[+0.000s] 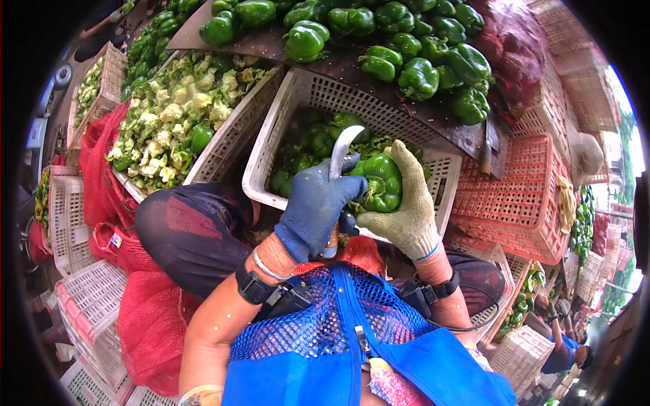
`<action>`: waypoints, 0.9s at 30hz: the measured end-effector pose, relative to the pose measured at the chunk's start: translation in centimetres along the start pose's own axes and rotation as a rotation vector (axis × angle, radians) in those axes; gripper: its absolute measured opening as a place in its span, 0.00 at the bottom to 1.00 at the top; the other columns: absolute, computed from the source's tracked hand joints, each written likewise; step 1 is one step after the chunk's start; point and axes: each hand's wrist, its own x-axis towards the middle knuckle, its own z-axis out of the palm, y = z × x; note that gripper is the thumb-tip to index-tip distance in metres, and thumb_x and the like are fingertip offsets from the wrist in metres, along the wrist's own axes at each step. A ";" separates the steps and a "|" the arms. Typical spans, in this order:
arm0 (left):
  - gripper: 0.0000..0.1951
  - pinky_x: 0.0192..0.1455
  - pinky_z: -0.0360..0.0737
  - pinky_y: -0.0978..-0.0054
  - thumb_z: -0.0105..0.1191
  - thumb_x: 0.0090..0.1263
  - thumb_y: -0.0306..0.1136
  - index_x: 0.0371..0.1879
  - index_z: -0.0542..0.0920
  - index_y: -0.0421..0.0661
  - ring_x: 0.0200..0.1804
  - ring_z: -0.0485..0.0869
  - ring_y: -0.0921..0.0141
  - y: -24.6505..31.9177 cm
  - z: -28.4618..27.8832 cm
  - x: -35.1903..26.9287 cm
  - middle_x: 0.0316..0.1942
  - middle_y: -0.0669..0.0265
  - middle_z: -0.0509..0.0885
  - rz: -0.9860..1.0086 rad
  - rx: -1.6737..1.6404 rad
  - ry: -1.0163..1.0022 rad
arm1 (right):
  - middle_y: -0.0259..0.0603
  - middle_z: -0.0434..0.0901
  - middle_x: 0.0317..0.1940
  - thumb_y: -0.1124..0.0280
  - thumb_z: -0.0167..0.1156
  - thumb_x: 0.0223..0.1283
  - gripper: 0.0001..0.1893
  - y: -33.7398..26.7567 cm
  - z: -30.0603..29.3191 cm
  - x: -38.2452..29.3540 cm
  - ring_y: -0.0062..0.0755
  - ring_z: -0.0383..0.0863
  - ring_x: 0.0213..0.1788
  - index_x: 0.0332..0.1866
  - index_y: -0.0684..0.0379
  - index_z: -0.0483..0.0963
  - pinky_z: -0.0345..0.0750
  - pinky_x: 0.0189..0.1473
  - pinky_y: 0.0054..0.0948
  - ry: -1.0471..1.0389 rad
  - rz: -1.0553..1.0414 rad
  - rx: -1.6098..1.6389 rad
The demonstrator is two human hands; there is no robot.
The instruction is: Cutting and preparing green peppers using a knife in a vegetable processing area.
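Observation:
My left hand point(320, 205), in a blue glove, grips a knife whose curved metal blade point(343, 149) points up and whose wooden handle point(330, 246) shows below the fist. My right hand point(409, 208), in a pale knitted glove, holds a green bell pepper point(383, 182) from its right side. The pepper's stem end faces my left thumb, close beside it. Both hands are above the near side of a white plastic crate point(264, 167), which holds more green peppers point(315, 142). Whether the blade touches the pepper is hard to tell.
Green peppers point(419, 78) lie on a dark board point(345, 66) beyond the crate; a second knife point(486, 152) rests at its right edge. A crate of pale trimmings point(170, 114) stands left, a red crate point(508, 203) right. Red mesh sacks point(152, 330) lie left. Another person point(563, 350) is far right.

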 end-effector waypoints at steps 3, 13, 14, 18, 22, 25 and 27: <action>0.16 0.31 0.80 0.77 0.56 0.70 0.30 0.52 0.83 0.34 0.27 0.82 0.76 3.5 0.0 -1.0 0.35 0.61 0.87 -0.112 -0.036 -0.031 | 0.49 0.77 0.63 0.69 0.79 0.32 0.52 -1.4 -1.7 -0.1 0.39 0.79 0.64 0.72 0.64 0.66 0.75 0.68 0.34 0.080 0.185 0.180; 0.06 0.35 0.80 0.66 0.58 0.68 0.26 0.40 0.84 0.39 0.31 0.86 0.58 2.8 2.2 -3.5 0.29 0.51 0.84 0.306 0.503 0.038 | 0.47 0.78 0.57 0.74 0.64 0.54 0.32 -3.3 -1.0 -1.0 0.34 0.79 0.58 0.68 0.70 0.69 0.76 0.63 0.33 0.444 0.337 1.010; 0.06 0.35 0.80 0.66 0.58 0.68 0.26 0.40 0.84 0.39 0.31 0.86 0.58 1.9 2.5 -3.7 0.29 0.51 0.84 0.310 0.501 0.034 | 0.47 0.78 0.57 0.74 0.64 0.54 0.32 -3.6 -1.0 -1.0 0.34 0.79 0.58 0.68 0.70 0.69 0.76 0.63 0.33 0.450 0.336 1.007; 0.13 0.36 0.81 0.56 0.63 0.66 0.35 0.46 0.84 0.42 0.35 0.86 0.50 -2.2 0.5 -4.1 0.30 0.50 0.85 0.142 0.646 0.011 | 0.47 0.78 0.57 0.76 0.63 0.56 0.30 -3.6 -1.2 -0.8 0.33 0.80 0.56 0.67 0.70 0.70 0.78 0.62 0.33 0.552 0.259 1.144; 0.28 0.48 0.83 0.61 0.68 0.61 0.38 0.60 0.80 0.41 0.45 0.88 0.56 3.7 -0.2 -2.0 0.43 0.50 0.87 0.268 0.505 0.089 | 0.47 0.80 0.55 0.77 0.67 0.54 0.32 -1.9 -1.5 -1.4 0.33 0.82 0.54 0.66 0.70 0.70 0.80 0.60 0.32 0.508 0.257 0.900; 0.35 0.59 0.82 0.68 0.72 0.55 0.34 0.64 0.77 0.34 0.56 0.88 0.60 5.4 1.1 -0.9 0.56 0.46 0.85 0.306 0.538 -0.069 | 0.46 0.82 0.55 0.75 0.69 0.51 0.33 -1.1 -0.9 -2.1 0.32 0.82 0.54 0.65 0.71 0.71 0.79 0.61 0.31 0.297 0.299 0.936; 0.34 0.59 0.83 0.68 0.72 0.55 0.34 0.63 0.78 0.35 0.55 0.88 0.60 4.6 0.7 -0.7 0.55 0.46 0.85 0.253 0.513 -0.111 | 0.46 0.82 0.55 0.75 0.69 0.50 0.33 -1.7 -1.2 -2.4 0.32 0.83 0.54 0.65 0.71 0.71 0.79 0.61 0.31 0.248 0.323 0.976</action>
